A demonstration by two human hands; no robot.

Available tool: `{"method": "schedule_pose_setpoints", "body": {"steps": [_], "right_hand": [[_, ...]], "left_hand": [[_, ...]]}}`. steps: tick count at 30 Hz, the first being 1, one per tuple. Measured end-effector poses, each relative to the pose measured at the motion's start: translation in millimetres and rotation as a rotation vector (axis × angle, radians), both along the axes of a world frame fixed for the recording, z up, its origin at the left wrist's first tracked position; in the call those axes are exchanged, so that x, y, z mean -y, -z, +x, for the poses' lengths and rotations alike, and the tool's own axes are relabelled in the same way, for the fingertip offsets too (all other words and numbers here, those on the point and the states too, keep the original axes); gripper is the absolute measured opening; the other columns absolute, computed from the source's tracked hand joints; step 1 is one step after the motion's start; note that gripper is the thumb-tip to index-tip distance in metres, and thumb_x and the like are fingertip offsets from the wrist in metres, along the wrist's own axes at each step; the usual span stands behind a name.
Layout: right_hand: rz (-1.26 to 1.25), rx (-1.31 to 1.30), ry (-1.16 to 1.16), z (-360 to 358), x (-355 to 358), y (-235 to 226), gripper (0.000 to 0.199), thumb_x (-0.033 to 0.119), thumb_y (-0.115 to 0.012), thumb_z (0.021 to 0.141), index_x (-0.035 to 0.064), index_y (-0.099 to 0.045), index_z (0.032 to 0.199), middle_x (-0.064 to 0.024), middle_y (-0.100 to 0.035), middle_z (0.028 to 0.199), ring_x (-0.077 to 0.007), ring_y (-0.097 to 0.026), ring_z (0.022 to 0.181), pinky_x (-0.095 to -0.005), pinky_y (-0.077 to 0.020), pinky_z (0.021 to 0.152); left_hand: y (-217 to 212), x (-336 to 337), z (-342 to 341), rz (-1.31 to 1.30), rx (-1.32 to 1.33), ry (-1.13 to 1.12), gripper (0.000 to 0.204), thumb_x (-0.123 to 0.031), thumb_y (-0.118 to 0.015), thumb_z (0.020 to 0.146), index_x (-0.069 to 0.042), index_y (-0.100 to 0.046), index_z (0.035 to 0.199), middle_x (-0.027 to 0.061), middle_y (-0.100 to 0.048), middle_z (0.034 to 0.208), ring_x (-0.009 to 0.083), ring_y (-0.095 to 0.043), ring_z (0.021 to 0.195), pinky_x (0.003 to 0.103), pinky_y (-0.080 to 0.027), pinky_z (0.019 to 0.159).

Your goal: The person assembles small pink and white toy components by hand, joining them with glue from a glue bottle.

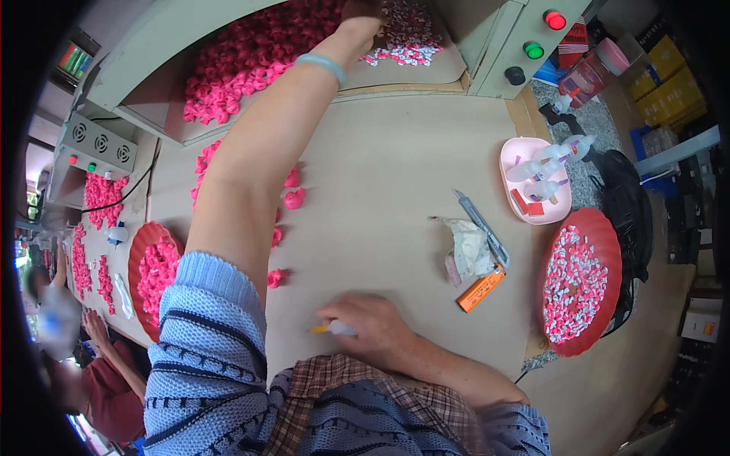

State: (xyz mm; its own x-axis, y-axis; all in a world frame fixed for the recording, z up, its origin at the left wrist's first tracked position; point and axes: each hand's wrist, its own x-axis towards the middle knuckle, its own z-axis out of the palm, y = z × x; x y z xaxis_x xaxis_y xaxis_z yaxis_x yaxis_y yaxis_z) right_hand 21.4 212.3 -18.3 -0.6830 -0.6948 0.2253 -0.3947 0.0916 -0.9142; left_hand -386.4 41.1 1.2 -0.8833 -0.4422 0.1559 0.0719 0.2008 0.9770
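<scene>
My left arm stretches far forward, a pale green bangle on its wrist. The left hand [362,14] is inside the grey-green box at the top edge, beside many small pink-and-white pieces [411,38]; its fingers are cut off and hidden. To its left lies a heap of bright pink moulded pieces [266,57]. Near my body, my right hand [369,327] is closed around a small white squeeze bottle [342,328] with a yellow tip pointing left. More pink pieces [293,199] lie on the table beside and partly behind my left forearm.
On the right are a cutter knife [483,228], an orange box [481,289], crumpled paper [468,247], a pink tray [534,216] of dropper bottles, and a red bowl [559,346] of small pieces. Another red bowl [135,262] stands left. A co-worker's hand [95,328] rests at far left.
</scene>
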Motion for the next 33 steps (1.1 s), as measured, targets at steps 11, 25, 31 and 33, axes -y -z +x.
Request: {"method": "schedule_pose_setpoints", "body": {"steps": [11,25,31,33], "right_hand": [[-0.384,0.48,0.517,-21.6,-0.7,-23.7,0.012,0.008,-0.059,0.088,-0.001,-0.062,0.095,-0.0031,-0.062,0.075,-0.007,-0.054,0.061,-0.0225,-0.0444,0.055],[-0.493,0.613,0.53,-25.8,5.0,-17.2,0.018,0.015,-0.06,0.089,-0.0005,-0.061,0.099,-0.0031,-0.06,0.075,-0.0077,-0.05,0.058,-0.0215,-0.0411,0.054],[-0.436,0.564,0.516,-25.2,4.7,-15.0,0.017,0.015,-0.061,0.089,-0.0009,-0.063,0.096,-0.0034,-0.061,0.075,-0.0072,-0.051,0.058,-0.0207,-0.0406,0.053],[-0.419,0.56,0.509,-24.0,5.9,-14.6,0.017,0.014,-0.061,0.089,-0.0011,-0.063,0.096,-0.0036,-0.061,0.075,-0.0073,-0.052,0.058,-0.0207,-0.0406,0.053]], "left_hand": [[-36.6,-10.2,349.1,0.626,0.189,0.43,0.013,-0.021,-0.05,0.095,-0.008,-0.054,0.095,-0.0007,-0.048,0.076,0.0035,-0.043,0.058,0.018,-0.03,0.046],[12.0,-35.7,443.7,-0.804,-0.117,0.169,0.014,-0.013,-0.063,0.083,-0.004,-0.06,0.094,0.0085,-0.059,0.093,0.025,-0.056,0.092,0.034,-0.047,0.076],[6.1,-28.8,449.1,-0.018,-0.039,0.23,0.025,-0.015,-0.049,0.094,-0.001,-0.06,0.111,0.0099,-0.062,0.11,0.0188,-0.059,0.098,0.031,-0.044,0.09],[2.4,-26.2,451.8,0.118,-0.034,0.206,0.028,-0.016,-0.045,0.097,0.001,-0.059,0.113,0.011,-0.061,0.112,0.0184,-0.059,0.102,0.031,-0.043,0.092]]}}
